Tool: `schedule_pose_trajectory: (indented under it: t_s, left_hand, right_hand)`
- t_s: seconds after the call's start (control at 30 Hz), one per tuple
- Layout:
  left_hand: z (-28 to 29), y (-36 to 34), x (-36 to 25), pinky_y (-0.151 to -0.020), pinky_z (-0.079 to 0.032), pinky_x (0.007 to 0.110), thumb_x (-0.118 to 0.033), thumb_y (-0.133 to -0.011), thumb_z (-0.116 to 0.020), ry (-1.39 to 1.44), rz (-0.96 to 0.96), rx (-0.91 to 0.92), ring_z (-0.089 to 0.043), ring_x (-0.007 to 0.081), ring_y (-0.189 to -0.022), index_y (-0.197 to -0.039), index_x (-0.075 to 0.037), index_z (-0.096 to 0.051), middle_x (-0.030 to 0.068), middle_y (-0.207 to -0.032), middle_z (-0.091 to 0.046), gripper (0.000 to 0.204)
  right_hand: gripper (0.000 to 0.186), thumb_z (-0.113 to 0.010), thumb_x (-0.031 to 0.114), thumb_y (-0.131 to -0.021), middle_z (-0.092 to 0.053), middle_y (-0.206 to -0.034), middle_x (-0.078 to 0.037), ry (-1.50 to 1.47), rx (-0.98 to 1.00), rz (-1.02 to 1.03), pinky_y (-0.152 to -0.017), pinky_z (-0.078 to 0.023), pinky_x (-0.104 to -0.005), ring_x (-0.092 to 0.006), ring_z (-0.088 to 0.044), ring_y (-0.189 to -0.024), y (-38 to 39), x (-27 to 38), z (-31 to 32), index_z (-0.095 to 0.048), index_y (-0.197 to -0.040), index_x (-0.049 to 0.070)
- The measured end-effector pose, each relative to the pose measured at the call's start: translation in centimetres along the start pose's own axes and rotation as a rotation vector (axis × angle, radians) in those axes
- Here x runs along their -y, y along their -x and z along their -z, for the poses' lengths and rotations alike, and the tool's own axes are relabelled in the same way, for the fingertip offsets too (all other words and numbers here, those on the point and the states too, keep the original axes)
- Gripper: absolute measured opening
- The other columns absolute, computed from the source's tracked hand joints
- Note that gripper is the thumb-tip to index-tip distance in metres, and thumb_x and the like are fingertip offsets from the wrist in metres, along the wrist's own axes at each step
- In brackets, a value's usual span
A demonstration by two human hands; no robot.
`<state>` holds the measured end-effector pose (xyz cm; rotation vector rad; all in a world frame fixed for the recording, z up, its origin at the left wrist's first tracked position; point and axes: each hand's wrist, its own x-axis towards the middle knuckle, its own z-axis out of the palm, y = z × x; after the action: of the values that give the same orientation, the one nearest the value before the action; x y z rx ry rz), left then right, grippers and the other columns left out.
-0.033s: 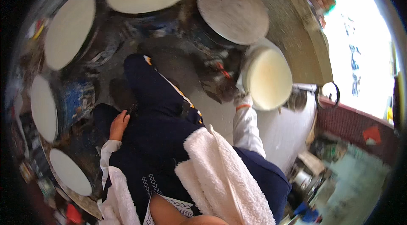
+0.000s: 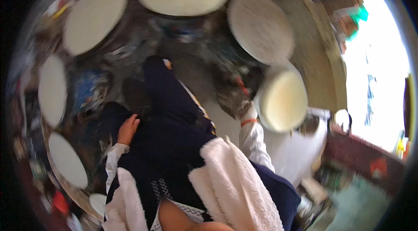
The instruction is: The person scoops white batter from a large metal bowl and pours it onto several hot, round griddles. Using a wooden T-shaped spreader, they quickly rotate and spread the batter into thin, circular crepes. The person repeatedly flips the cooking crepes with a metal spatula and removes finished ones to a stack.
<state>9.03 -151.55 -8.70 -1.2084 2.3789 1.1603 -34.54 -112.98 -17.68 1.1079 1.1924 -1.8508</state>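
while the left hand (image 2: 128, 129) lies by the dark trousers (image 2: 166, 89), fingers loosely spread and seemingly holding nothing, the right hand (image 2: 245, 110) is blurred, so i cannot tell its grip; just right of it sits the pale yellowish disc (image 2: 285, 100), whose near edge could tear or shift if those fingers snag it

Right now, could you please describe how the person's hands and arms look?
The left hand is bare; its left sleeve is white. The right hand seems covered by a pale glove, though blurred; an orange band marks the wrist; the right sleeve is white.
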Motion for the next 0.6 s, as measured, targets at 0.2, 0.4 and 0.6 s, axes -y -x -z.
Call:
schedule_pose_trajectory:
  t_s: [0.2,0.4,0.6]
  left_hand:
    - [-0.5,11.7,3.2,-0.102,-0.044,0.038,-0.035,-0.104,-0.049,0.491,0.381,-0.532,-0.06,0.0314,-0.12,-0.134,-0.004,-0.057,0.0164,-0.127,-0.065,0.044]
    - [-16.2,26.5,5.2,-0.083,-0.049,0.031,-0.041,-0.104,-0.049,1.448,0.75,-1.371,-0.065,0.0171,-0.093,-0.126,-0.007,-0.06,0.006,-0.103,-0.068,0.042]
    - [-33.9,30.2,-3.7,-0.064,-0.055,0.035,-0.031,-0.1,-0.043,2.484,0.878,-2.005,-0.066,0.0195,-0.076,-0.101,-0.011,-0.062,0.0051,-0.089,-0.069,0.027]
  right_hand:
    - [0.017,-0.055,0.025,-0.102,-0.064,-0.081,-0.004,0.764,0.599,-0.093,-0.052,-0.046,-0.0315,-0.0182,-0.06,-0.066,10.1,-16.0,-26.6,-0.063,-0.094,0.012]
    - [0.018,-0.058,0.023,-0.101,-0.066,-0.087,-0.005,1.435,1.264,-0.177,-0.053,-0.045,-0.0298,-0.0162,-0.062,-0.065,23.9,-30.7,-33.8,-0.066,-0.105,0.007]
    - [0.027,-0.059,0.027,-0.1,-0.065,-0.088,-0.003,2.123,1.641,-0.359,-0.055,-0.045,-0.0279,-0.0133,-0.061,-0.067,30.4,-40.0,-29.8,-0.063,-0.114,0.005]
